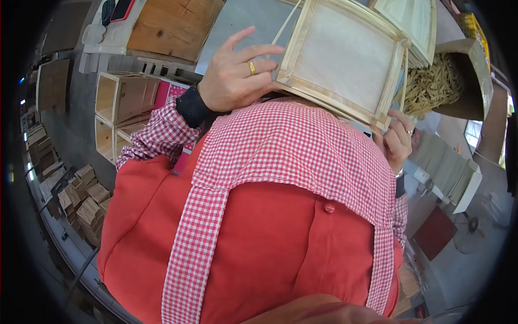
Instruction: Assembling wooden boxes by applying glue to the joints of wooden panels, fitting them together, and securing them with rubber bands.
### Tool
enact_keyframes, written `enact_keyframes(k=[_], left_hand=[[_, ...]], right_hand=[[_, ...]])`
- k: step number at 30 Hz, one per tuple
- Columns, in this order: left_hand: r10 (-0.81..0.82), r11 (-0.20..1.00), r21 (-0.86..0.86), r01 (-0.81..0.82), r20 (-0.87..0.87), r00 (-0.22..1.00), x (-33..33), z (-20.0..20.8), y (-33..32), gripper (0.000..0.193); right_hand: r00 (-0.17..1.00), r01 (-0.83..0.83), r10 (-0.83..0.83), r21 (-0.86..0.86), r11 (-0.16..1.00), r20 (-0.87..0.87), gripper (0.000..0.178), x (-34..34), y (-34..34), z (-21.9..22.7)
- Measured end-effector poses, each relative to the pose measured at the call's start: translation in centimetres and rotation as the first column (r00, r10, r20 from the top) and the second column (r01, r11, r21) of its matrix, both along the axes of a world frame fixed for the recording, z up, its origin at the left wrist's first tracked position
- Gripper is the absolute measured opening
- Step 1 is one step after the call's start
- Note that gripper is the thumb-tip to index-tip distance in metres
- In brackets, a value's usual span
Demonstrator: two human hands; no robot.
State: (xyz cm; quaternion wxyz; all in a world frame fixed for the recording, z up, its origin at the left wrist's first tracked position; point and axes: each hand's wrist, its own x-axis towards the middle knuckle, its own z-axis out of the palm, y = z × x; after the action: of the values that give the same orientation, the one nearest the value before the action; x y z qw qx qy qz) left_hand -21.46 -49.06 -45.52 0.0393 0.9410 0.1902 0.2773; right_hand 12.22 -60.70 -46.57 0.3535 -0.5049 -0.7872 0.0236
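Note:
A shallow wooden box or frame (345, 48) with a pale panel inside its raised rim is tilted in front of my chest. A thin tan band, which looks like a rubber band (404, 75), runs taut along its right side into my right hand (396, 141). That hand's fingers are curled at the frame's lower right corner. My left hand (237, 75) is at the lower left corner, forefinger raised and the other fingers bent toward the wood. Another taut stretch of band reaches these fingers. The left thumb and the frame's underside are hidden.
A cardboard box (475, 81) full of tan bands stands at the right, beside another wooden frame (413, 21). Stacked grey boards (440, 164) lie below it. To the left are open wooden boxes (108, 97), a brown wooden panel (172, 27) and a phone (122, 9).

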Motion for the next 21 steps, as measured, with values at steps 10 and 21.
enact_keyframes(k=[10,21], left_hand=[[0.138,0.979,-0.174,-0.108,0.171,0.976,0.0,-2.1,-0.2,0.036],[0.125,0.967,0.122,-0.223,0.533,0.837,3.3,-1.2,3.7,0.044]], right_hand=[[0.993,0.065,-0.062,-0.025,0.998,0.104,0.024,-0.6,1.1,-0.6],[0.988,0.092,-0.092,0.005,0.996,0.125,0.017,-7.4,3.6,-0.3]])
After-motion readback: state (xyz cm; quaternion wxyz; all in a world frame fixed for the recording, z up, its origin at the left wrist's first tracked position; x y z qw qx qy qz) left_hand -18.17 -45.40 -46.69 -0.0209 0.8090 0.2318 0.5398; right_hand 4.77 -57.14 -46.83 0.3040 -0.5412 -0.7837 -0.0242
